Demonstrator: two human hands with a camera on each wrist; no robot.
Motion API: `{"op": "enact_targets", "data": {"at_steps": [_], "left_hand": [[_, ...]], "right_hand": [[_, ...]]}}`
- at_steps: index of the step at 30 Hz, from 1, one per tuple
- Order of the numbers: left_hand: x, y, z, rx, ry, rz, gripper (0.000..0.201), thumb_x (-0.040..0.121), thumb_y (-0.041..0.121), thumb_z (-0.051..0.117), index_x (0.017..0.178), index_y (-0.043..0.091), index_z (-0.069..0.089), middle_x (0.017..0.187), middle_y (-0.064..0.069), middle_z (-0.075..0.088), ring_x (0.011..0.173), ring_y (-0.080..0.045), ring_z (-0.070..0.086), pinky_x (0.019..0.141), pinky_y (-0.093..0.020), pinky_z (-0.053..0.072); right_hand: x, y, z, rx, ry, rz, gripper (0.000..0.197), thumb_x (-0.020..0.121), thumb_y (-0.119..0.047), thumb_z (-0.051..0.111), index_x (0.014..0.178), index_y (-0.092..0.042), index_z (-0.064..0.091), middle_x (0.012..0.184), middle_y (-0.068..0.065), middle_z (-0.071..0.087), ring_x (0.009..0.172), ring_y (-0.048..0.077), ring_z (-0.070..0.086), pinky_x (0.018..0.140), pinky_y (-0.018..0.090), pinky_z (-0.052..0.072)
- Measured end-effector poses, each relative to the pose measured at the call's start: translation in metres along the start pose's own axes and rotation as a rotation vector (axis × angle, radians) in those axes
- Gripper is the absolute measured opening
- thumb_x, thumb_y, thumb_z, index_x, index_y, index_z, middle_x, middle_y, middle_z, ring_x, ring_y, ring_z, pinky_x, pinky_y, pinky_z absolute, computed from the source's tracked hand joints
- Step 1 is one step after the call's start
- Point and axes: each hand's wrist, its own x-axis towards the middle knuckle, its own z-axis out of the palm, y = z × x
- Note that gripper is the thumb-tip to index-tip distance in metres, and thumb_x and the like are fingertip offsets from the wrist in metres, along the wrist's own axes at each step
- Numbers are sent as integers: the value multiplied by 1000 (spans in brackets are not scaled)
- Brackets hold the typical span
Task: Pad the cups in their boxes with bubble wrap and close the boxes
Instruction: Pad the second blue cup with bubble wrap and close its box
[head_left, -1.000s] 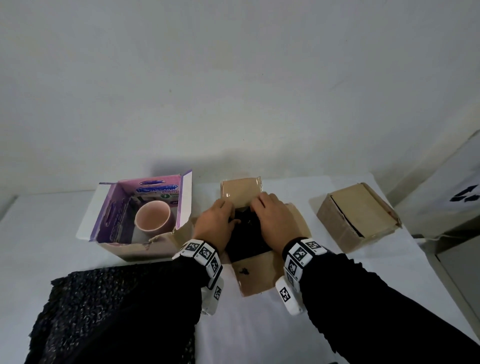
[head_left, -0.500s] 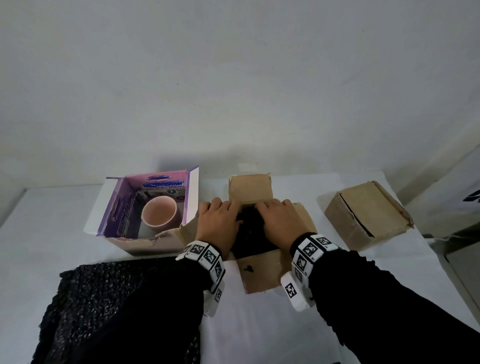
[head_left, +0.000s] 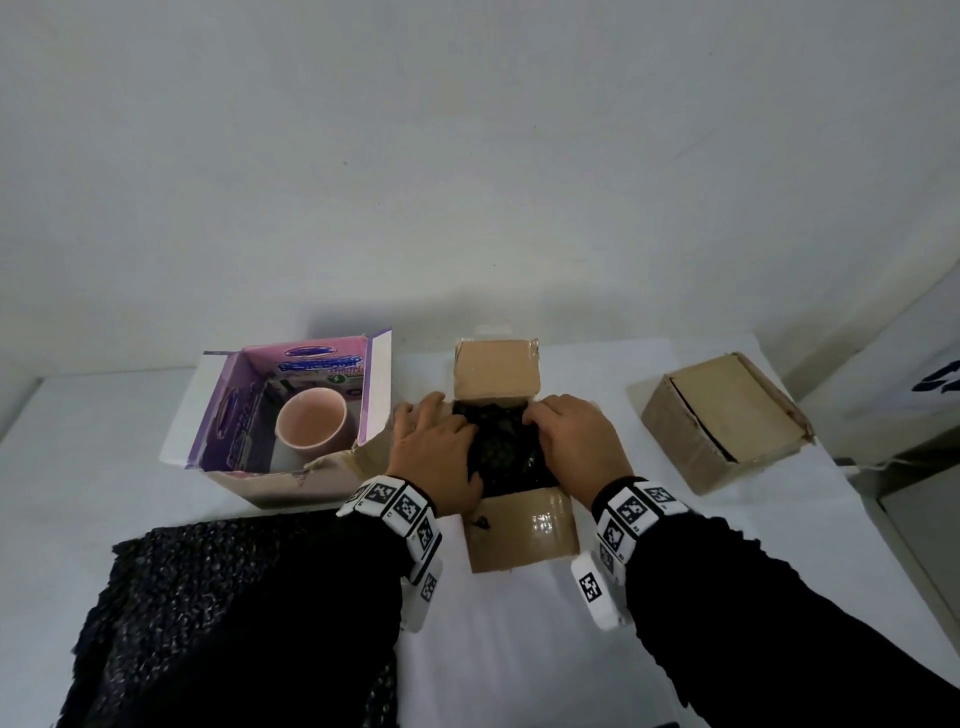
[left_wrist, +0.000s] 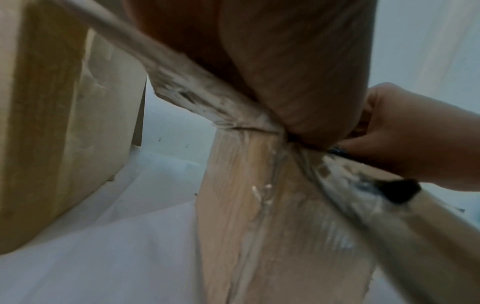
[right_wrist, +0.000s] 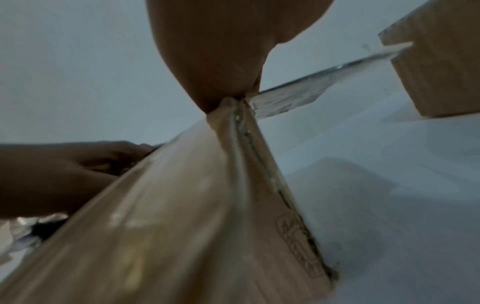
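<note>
A brown cardboard box (head_left: 522, 530) stands open in the middle of the table, filled with black bubble wrap (head_left: 501, 452). Its far flap (head_left: 496, 369) stands up and its near flap lies toward me. My left hand (head_left: 436, 452) presses flat on the wrap's left side and the box's left edge. My right hand (head_left: 576, 447) presses on the right side. Whatever lies under the wrap is hidden. To the left, a pink cup (head_left: 311, 426) stands unpadded in an open purple box (head_left: 228, 415). The left wrist view shows my right hand's fingers (left_wrist: 389, 144) on the wrap.
A closed brown box (head_left: 722, 426) sits at the right, near the table's edge. A heap of black bubble wrap (head_left: 208, 597) lies at the front left under my left sleeve. The white table (head_left: 519, 649) meets the wall just behind the boxes.
Both hands have moved apart from the far middle of the wrap to its left and right sides and flattened, baring more wrap between them. The far flap now stands clear.
</note>
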Motion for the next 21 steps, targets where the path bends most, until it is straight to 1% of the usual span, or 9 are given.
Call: {"op": "enact_targets", "data": {"at_steps": [3,5,7,10,13,15,18,19,21], "left_hand": [[0,1,-1,58,12,-21,53,70,52,51,117,27,58,125,5,50,130,-29,24,104,-55,14],[0,-1,-1,84,63,-36,56,64,56,51,110,26,59,121,3,50,124,-27,29,101,-53,16],[2,-5,0,62,109,-42,62,60,58,54,114,25,53,122,4,50,126,-26,31,103,-52,13],[3,-6,0,53,88,-24,70,64,59,54,125,26,48,129,7,51,136,-26,25,107,-55,1],[4,-5,1,95,40,-5,70,68,59,50,130,24,48,133,6,51,141,-28,18,108,-59,-3],[6,-4,1,106,18,1,71,70,59,48,132,24,48,136,5,48,142,-30,15,108,-62,-3],[6,-4,1,90,-5,-1,70,73,57,47,135,26,45,138,5,43,142,-32,11,109,-63,-5],[6,-4,1,79,-10,-3,68,73,57,46,134,26,45,138,4,42,141,-33,11,110,-64,-5],[6,-4,2,68,-12,-4,67,73,57,45,133,27,46,137,4,41,141,-33,11,110,-64,-5]], "right_hand": [[0,-2,-2,-203,-90,-33,18,76,-17,56,86,-19,71,83,-3,68,90,25,53,72,37,41],[1,-1,-2,-211,-103,-26,22,78,-23,52,89,-19,71,93,-1,63,90,24,49,71,37,41],[4,0,-3,-78,-61,49,19,78,-13,56,94,-16,65,98,3,54,84,24,49,66,37,46],[9,-7,-7,123,-28,169,23,77,-2,58,90,-18,50,86,0,50,66,21,49,62,36,46],[12,-12,-10,171,-27,183,16,79,-1,61,81,-16,55,77,-2,55,64,17,49,62,34,45],[8,-14,-9,42,-35,117,14,78,-3,63,79,-16,61,75,-1,62,73,20,55,68,33,41],[1,-10,-6,-243,-73,27,8,80,-21,58,82,-20,65,75,-3,68,99,25,56,79,39,35],[-2,-9,-6,-292,-90,14,13,81,-26,53,82,-21,65,76,-4,69,103,25,55,81,41,32],[-3,-9,-7,-347,-117,3,20,84,-31,48,81,-21,64,76,-4,68,104,26,54,83,42,29]]}}
